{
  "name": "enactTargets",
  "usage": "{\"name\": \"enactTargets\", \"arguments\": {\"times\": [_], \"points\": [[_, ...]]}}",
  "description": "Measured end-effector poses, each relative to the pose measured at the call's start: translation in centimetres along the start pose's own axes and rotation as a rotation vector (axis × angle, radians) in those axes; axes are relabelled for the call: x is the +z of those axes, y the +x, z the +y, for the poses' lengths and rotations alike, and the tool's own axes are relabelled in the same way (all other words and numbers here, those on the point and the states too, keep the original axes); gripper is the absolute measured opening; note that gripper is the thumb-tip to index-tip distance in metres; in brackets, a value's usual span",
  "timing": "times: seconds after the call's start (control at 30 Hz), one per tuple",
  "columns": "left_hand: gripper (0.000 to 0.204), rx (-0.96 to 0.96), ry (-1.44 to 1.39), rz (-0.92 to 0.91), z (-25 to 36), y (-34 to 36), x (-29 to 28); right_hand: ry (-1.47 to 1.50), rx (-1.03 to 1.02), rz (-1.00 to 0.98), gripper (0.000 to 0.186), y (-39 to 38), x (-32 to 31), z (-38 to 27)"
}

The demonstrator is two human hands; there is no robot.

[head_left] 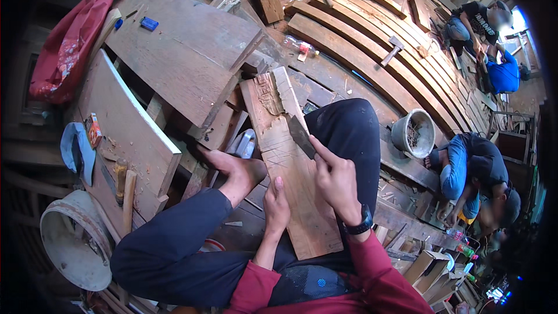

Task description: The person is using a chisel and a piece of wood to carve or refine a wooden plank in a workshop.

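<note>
A wooden board (299, 212) lies slanted across my lap, its far end between my legs. That far end has a rough, chipped-out hollow, and scored lines cross the face below it. My left hand (277, 208) grips the board's left edge, thumb on top. In my right hand (337, 183) is a short, broad knife (301, 137) with a dark flat blade. My index finger stretches along the blade, and its tip rests at the board's right side near the scored lines. The handle is hidden in my fist.
Long planks (360, 61) with a hammer (392, 51) on them fill the far right. A pail (413, 134) stands beyond my right knee, and another bucket (75, 241) at left. Wooden-handled tools (129, 200) lie on a left panel (131, 128). Several people work at the right.
</note>
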State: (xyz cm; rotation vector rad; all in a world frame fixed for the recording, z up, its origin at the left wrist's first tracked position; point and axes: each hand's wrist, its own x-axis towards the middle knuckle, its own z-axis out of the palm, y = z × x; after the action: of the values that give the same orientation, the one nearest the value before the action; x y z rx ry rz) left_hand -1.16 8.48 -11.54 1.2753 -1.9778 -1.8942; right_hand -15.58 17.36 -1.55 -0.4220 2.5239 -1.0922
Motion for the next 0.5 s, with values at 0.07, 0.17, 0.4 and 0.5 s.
{"name": "enactTargets", "arguments": {"times": [0.07,0.17,0.4,0.5], "points": [[0.059,0.013,-0.004,0.022,0.1,0.0,-0.3,-0.048,-0.037,-0.054,0.035,0.1,0.0,-0.6],[0.058,-0.007,-0.002,0.001,0.5,0.2,-0.5,0.002,0.026,-0.088,0.034,0.3,-2.1,-1.7],[0.059,0.006,0.023,0.02,0.3,0.1,-0.6,0.016,0.028,-0.115,0.035,0.9,-1.0,-1.1],[0.06,0.002,0.012,-0.002,0.6,0.0,-0.3,0.012,0.008,-0.052,0.036,0.9,0.1,-0.2]]}}
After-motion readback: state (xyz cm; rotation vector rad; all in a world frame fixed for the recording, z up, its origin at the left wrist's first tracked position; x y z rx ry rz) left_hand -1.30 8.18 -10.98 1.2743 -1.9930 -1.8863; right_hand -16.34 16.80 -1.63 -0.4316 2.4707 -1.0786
